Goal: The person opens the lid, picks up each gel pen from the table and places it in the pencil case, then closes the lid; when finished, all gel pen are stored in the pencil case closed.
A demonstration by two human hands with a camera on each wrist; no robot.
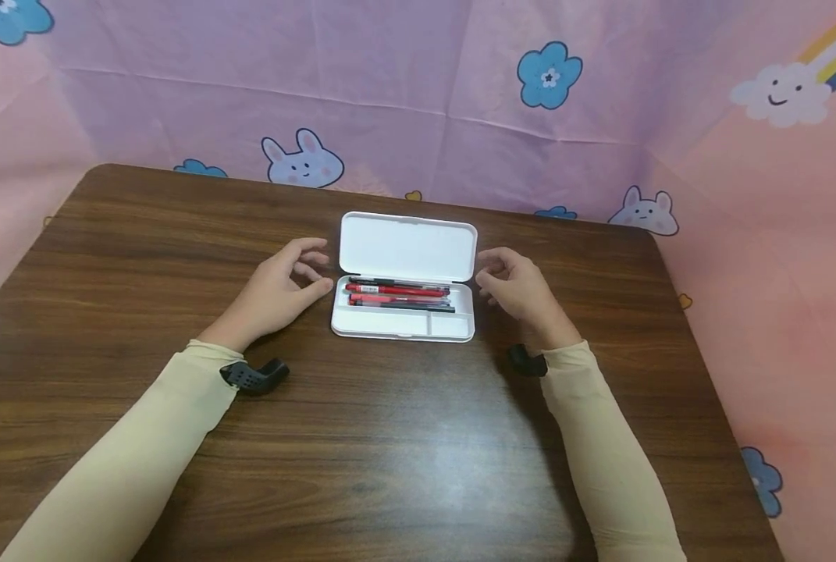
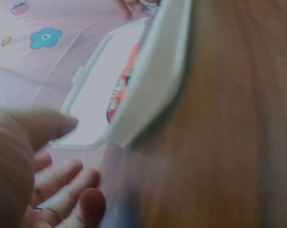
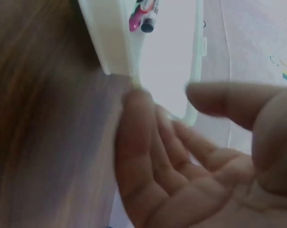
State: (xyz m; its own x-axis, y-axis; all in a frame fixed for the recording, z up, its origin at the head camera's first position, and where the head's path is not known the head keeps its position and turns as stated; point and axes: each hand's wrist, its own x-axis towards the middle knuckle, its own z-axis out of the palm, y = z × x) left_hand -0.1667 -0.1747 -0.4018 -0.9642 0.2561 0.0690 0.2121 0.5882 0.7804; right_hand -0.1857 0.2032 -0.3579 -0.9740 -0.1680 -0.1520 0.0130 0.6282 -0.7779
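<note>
A white pencil case (image 1: 389,326) lies in the middle of the brown table (image 1: 389,453), its lid (image 1: 407,247) raised toward the back. Inside lie red and black pens (image 1: 398,293). My left hand (image 1: 282,287) hovers just left of the case, fingers loosely curled and holding nothing. My right hand (image 1: 513,282) sits just right of it, also loosely curled and empty. The left wrist view shows the case edge (image 2: 150,80) and my left hand's fingers (image 2: 62,183). In the right wrist view my right hand's fingers (image 3: 181,161) are close to the case corner (image 3: 112,42).
Pink cartoon-print cloth (image 1: 460,86) walls the table at the back and on both sides. Beige sleeves (image 1: 136,460) cover both forearms, with black wrist mounts (image 1: 252,376) on them. Bare wood stretches in front of the case.
</note>
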